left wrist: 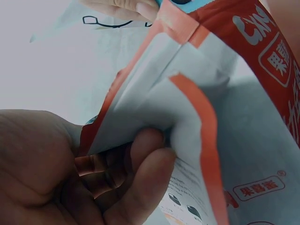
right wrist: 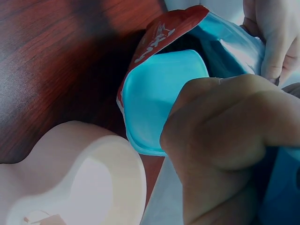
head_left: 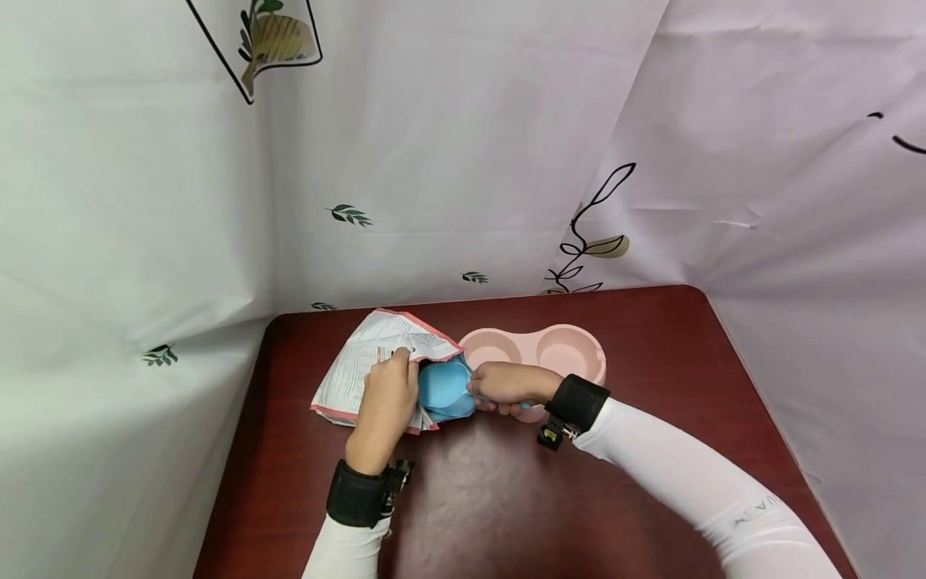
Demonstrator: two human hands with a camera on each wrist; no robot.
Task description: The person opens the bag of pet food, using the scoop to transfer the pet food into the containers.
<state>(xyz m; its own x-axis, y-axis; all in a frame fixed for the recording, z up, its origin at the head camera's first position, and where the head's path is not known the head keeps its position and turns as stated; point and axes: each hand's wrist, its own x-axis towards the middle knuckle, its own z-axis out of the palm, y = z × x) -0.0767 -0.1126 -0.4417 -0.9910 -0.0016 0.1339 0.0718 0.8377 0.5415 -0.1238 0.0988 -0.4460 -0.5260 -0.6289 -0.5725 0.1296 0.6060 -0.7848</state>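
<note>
Scoop (head_left: 443,386) at bag mouth

Blue scoop sits at the open mouth of the printed bag (head_left: 347,374). Right hand (head_left: 515,382): fingers curled around its handle. Left hand (head_left: 389,394): fingers and thumb clamped on bag edge. Pink dish (head_left: 534,347) just beside.

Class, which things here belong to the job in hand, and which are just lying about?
In the job:
left hand, gripping the bag
right hand, holding the blue scoop
pink dish, probably, beside the bag

Just around:
table
patterned cloth
black wrist straps
</note>
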